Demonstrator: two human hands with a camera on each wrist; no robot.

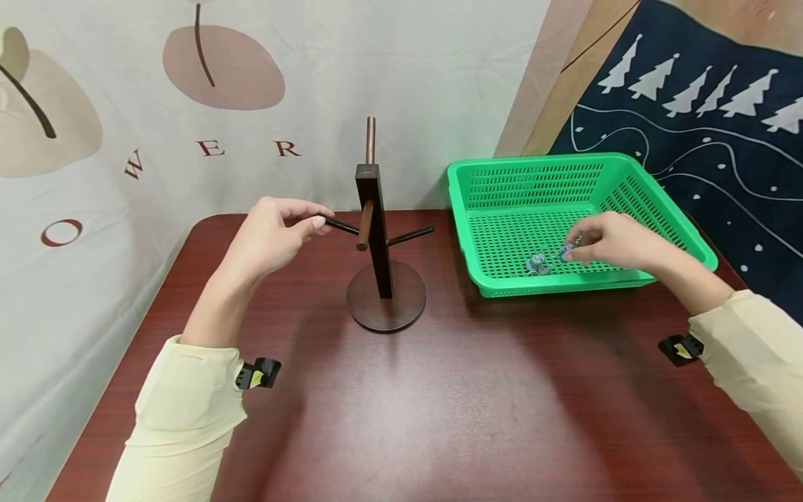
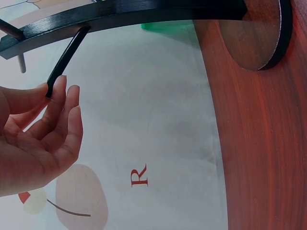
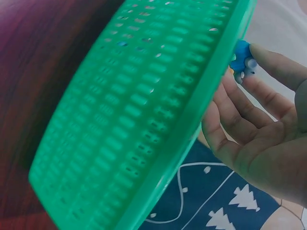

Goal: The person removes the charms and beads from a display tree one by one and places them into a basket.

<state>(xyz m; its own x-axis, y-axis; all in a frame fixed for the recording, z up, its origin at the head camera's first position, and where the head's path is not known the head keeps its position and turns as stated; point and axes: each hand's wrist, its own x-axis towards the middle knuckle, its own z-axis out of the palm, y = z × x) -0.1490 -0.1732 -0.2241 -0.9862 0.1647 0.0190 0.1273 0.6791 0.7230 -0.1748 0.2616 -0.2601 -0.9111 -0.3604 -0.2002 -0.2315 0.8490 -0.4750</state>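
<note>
A dark wooden rack point(image 1: 379, 244) with several pegs stands upright on a round base. My left hand point(image 1: 270, 233) pinches the end of its left peg point(image 1: 341, 224) between thumb and fingers; the left wrist view shows the same peg point(image 2: 67, 60) at the fingertips. Over the green basket point(image 1: 567, 284), my right hand point(image 1: 611, 240) pinches a small blue figure-like item point(image 1: 565, 252) between thumb and fingertips. In the right wrist view this blue piece point(image 3: 242, 58) shows grey parts, though its exact kind cannot be told. Another small grey-blue trinket point(image 1: 537, 263) lies inside the basket near its front wall.
The rack's round base point(image 1: 386, 317) rests on a reddish-brown table point(image 1: 439, 411), left of the basket. Behind hangs a pale printed cloth point(image 1: 376, 63). A navy cloth with white trees point(image 1: 702, 150) lies at the right, beyond the basket.
</note>
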